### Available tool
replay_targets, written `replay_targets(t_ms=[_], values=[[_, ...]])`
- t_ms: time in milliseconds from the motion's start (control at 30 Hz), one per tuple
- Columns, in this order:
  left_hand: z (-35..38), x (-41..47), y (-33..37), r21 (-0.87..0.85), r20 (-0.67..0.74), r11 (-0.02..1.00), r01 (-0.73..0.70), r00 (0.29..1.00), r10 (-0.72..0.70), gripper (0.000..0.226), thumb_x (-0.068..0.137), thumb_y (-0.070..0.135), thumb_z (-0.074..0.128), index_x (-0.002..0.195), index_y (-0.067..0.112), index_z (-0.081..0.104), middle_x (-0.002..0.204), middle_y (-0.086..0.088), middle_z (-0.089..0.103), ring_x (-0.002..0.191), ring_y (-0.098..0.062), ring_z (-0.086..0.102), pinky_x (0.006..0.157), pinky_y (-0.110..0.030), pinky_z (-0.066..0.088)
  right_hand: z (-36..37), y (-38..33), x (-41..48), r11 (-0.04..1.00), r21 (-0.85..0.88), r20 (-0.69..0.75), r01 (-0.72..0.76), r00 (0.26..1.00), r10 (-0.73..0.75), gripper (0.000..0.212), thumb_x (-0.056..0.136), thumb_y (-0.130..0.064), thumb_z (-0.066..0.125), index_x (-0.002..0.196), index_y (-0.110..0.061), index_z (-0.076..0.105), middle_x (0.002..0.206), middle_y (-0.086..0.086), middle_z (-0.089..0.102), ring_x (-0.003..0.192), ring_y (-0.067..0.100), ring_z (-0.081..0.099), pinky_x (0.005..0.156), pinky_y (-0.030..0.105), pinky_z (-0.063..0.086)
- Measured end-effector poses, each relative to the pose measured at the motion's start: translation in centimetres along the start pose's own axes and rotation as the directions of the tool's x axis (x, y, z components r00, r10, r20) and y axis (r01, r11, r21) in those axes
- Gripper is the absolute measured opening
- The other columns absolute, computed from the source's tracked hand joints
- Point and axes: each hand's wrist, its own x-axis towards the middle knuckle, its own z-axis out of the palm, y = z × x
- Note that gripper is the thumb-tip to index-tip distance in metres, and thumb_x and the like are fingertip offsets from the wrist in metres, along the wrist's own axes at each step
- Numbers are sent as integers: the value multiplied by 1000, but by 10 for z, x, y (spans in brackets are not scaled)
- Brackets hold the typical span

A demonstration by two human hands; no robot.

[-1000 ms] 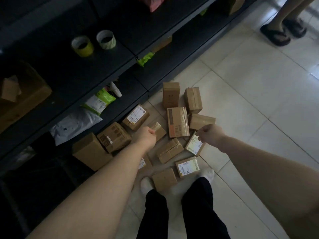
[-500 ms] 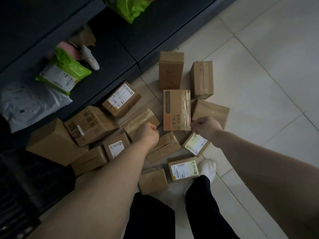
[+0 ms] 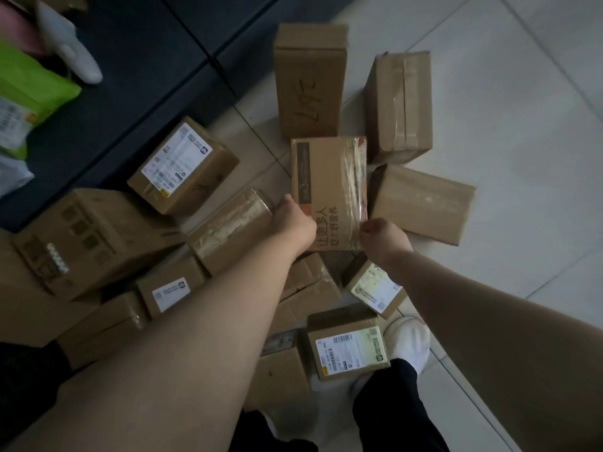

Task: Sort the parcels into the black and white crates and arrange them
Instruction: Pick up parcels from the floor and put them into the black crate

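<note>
Parcel: printed carton [image 3: 329, 190], tape-wrapped, lying mid-heap among cardboard boxes [image 3: 182, 168] on the tiled floor [image 3: 489, 125]; neither crate in sight. Head view: left hand [image 3: 293, 221] curled round its near left edge, right hand [image 3: 383, 238] pinching the near right corner; both forearms stretched forward and down, wrists low. Handling, by my reckoning: raise it level with both grips even, clear of the taped box [image 3: 228, 230] touching at left, so no neighbour is dragged along.
</note>
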Motion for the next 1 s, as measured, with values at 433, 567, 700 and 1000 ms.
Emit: replay_targets(t_ms=[433,567,700,1000], values=[[-9,18,-10,229,-106,971,-66,990,93,47,100,33,50,145,22,42,146,-9,38,134,-32,36,105,-45,40,-8,3,-13,910,414,104,10,993,-58,44,99,-40,49,142,-35,46,90,-17,65,72,-7,65,70,12,53],[-35,-3,-14,-65,-41,998,-23,999,20,43,98,41,49,138,29,42,127,-4,54,112,-28,55,88,-45,53,-19,-11,-47,876,479,67,52,993,-95,38,100,-37,48,137,-30,54,91,-22,58,83,-8,58,58,6,37],[-56,-45,-19,-379,30,908,179,983,-181,45,101,43,46,137,17,42,124,-4,60,102,-26,61,73,-38,52,-28,-28,-84,784,621,51,4,998,-45,28,98,-29,55,122,-27,68,102,-13,69,93,3,62,84,23,51],[-105,-139,-66,-747,216,514,422,885,-413,71,85,69,46,140,24,45,133,-11,60,116,-39,59,95,-61,48,-32,-100,-179,801,584,312,-130,947,-74,100,61,-35,87,144,-42,32,143,12,47,112,31,61,82,46,55]])
